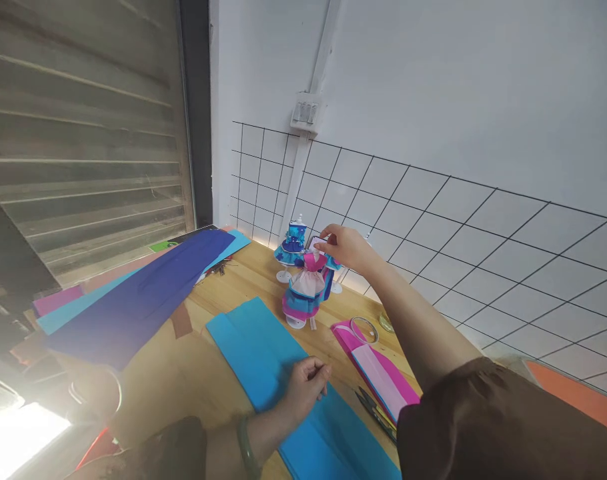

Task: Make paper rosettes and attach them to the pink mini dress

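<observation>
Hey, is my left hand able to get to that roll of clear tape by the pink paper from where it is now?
Probably yes. The left hand rests on the light blue paper, and the tape roll lies to its right on the pink paper. Only flat paper and bare table lie between; the right forearm passes just beside the roll.

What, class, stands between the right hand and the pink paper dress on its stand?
Nothing visible. The right hand already reaches the top of the pink paper dress; the blue dress stands behind, to the left.
</observation>
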{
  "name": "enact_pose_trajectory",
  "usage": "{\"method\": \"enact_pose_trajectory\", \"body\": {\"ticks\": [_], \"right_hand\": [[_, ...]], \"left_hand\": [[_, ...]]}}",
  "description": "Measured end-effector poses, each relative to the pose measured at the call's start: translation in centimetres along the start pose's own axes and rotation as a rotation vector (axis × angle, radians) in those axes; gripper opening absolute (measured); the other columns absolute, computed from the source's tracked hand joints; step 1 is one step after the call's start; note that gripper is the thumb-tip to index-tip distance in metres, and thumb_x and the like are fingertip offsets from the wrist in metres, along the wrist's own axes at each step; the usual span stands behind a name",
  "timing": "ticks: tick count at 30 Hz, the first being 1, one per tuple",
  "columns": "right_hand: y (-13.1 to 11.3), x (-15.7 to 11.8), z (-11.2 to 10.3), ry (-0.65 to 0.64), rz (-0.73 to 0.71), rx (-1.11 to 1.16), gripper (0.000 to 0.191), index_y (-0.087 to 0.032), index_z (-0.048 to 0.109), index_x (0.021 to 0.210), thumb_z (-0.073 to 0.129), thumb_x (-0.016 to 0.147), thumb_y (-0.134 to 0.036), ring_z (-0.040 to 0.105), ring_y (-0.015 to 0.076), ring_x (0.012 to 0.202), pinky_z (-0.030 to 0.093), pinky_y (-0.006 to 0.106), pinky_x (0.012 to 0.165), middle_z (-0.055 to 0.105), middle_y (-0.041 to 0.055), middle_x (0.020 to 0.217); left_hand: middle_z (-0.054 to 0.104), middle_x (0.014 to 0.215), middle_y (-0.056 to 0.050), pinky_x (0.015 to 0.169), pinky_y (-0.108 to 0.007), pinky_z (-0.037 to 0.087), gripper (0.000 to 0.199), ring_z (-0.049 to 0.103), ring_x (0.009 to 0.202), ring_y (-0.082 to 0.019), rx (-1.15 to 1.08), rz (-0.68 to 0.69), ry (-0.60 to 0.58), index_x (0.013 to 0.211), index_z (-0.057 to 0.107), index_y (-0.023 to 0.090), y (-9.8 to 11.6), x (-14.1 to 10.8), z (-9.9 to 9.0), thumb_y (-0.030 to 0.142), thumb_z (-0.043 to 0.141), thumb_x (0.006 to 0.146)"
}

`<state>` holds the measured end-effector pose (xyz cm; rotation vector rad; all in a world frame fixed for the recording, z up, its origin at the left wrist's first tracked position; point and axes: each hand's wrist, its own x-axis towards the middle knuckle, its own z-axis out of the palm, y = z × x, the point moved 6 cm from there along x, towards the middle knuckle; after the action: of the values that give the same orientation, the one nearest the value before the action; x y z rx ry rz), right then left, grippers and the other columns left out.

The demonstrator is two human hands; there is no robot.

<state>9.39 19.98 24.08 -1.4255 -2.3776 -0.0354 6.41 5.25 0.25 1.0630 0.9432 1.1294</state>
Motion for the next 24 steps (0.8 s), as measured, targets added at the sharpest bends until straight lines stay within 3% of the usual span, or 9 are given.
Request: {"method": "enact_pose_trajectory", "body": {"ticks": [6, 10, 14, 18, 24], "right_hand": [[0.2, -0.8, -0.4, 0.020, -0.013, 0.123, 0.036, -0.018, 0.056, 0.102, 0.051, 0.076, -0.042, 0.053, 0.0131, 0.062, 0.035, 0.022, 0.053, 0.062, 0.0038, 0.076], [1.7, -4.0, -0.9, 0.060, 0.027, 0.218, 0.038, -0.017, 0.055, 0.104, 0.046, 0.078, -0.044, 0.053, 0.0132, 0.062, 0.037, 0.023, 0.054, 0.061, 0.0043, 0.079], [4.9, -10.3, 1.0, -0.010, 0.127, 0.311, 0.040, -0.017, 0.054, 0.104, 0.042, 0.079, -0.045, 0.052, 0.0137, 0.057, 0.038, 0.024, 0.050, 0.058, 0.0024, 0.071], [9.5, -18.5, 4.5, -0.105, 0.341, 0.322, 0.037, -0.020, 0.057, 0.100, 0.046, 0.076, -0.045, 0.055, 0.0183, 0.058, 0.041, 0.028, 0.051, 0.060, 0.0030, 0.067], [12.3, -29.5, 8.0, -0.176, 0.533, 0.285, 0.029, -0.024, 0.062, 0.090, 0.046, 0.074, -0.042, 0.059, 0.0240, 0.065, 0.044, 0.034, 0.056, 0.064, 0.0056, 0.071]], "left_hand": [[0.044, 0.045, 0.004, 0.044, -0.020, 0.030, 0.038, 0.039, 0.042, -0.007, 0.009, -0.018, 0.016, 0.057, 0.045, 0.016, -0.1, 0.1, -0.2, 0.051, 0.051, 0.069], [0.045, 0.047, 0.003, 0.045, -0.021, 0.031, 0.034, 0.039, 0.043, -0.008, 0.042, 0.016, -0.012, 0.060, 0.048, 0.016, -0.1, 0.0, 0.0, 0.048, 0.048, 0.073], [0.057, 0.063, -0.002, 0.060, -0.025, 0.038, 0.026, 0.051, 0.062, -0.013, 0.361, 0.211, -0.134, 0.073, 0.060, 0.016, 1.2, -0.9, 0.9, 0.040, 0.049, 0.075], [0.063, 0.086, -0.006, 0.081, -0.032, 0.035, 0.024, 0.052, 0.089, -0.021, 0.759, 0.509, -0.398, 0.090, 0.063, 0.021, 2.1, -2.8, 2.8, 0.036, 0.056, 0.072], [0.052, 0.118, -0.007, 0.096, -0.040, 0.025, 0.052, 0.035, 0.117, -0.027, 1.022, 0.534, -0.556, 0.112, 0.052, 0.024, 0.0, -3.3, 3.3, 0.041, 0.063, 0.064]]}}
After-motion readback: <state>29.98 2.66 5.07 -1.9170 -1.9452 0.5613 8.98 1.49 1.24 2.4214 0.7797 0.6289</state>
